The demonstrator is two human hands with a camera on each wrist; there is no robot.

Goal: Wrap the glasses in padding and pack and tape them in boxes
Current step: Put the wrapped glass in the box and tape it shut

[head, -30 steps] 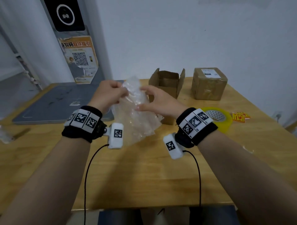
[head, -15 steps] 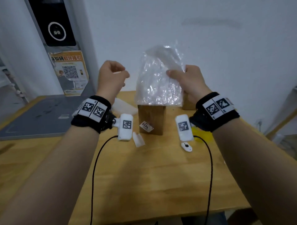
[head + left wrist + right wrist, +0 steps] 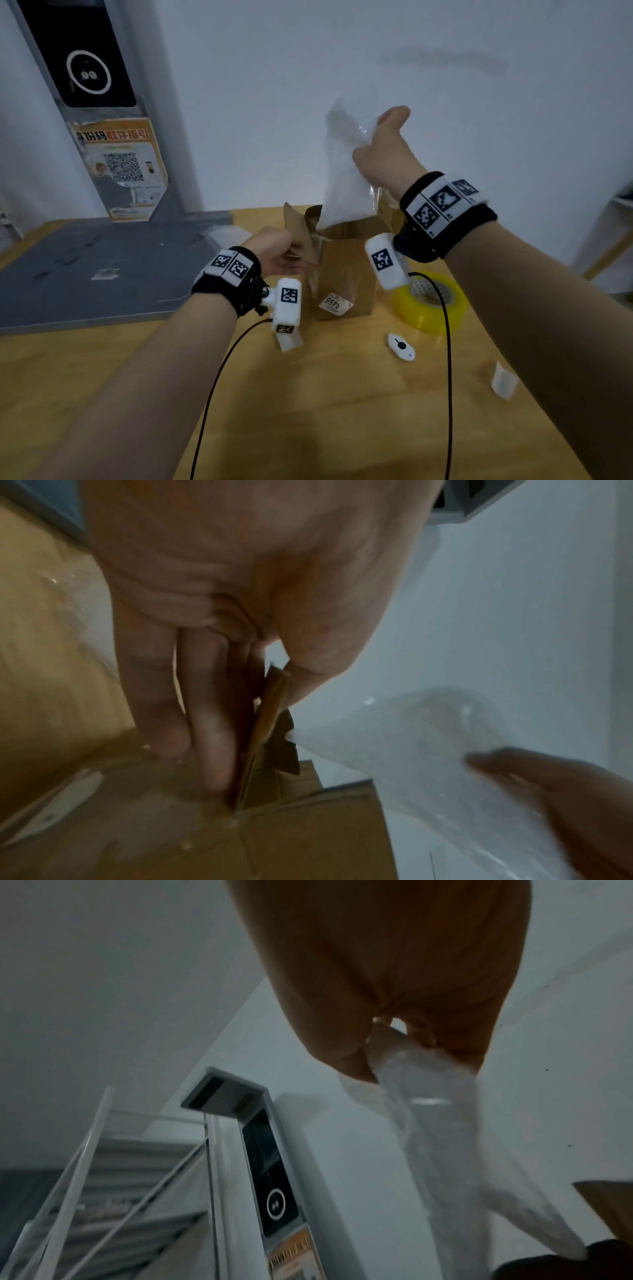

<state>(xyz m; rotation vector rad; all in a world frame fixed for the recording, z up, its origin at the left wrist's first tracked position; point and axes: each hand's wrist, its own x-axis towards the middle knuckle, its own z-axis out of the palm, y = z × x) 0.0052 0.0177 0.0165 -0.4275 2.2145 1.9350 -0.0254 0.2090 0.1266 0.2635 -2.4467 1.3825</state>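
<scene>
Your left hand pinches the box flap back at nine o'clock to keep the mouth open, while your right hand, clamped on the padded bundle, hangs it directly above for lowering in.

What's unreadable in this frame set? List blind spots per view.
- Head view: inside of the open brown cardboard box is hidden by its own walls and the clear bubble-wrap bundle.
- All views: whether a glass sits inside the bundle; blurred, translucent wrap.
- Head view: right hand fingers hidden behind the bundle.
- Left wrist view: left hand blocks most of the pinched box flap.
</scene>
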